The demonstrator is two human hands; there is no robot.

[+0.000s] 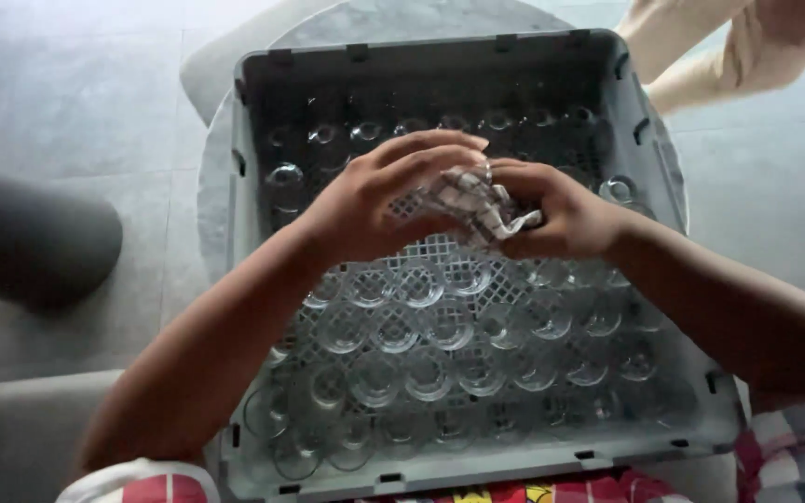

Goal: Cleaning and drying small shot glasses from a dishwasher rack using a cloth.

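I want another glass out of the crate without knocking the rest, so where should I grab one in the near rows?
Come straight from above and pinch the bottom end of a glass. They stand mouth-down, packed close in the crate, so the sides look unreachable.

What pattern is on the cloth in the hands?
White with dark checks; the cloth shows best in the head view.
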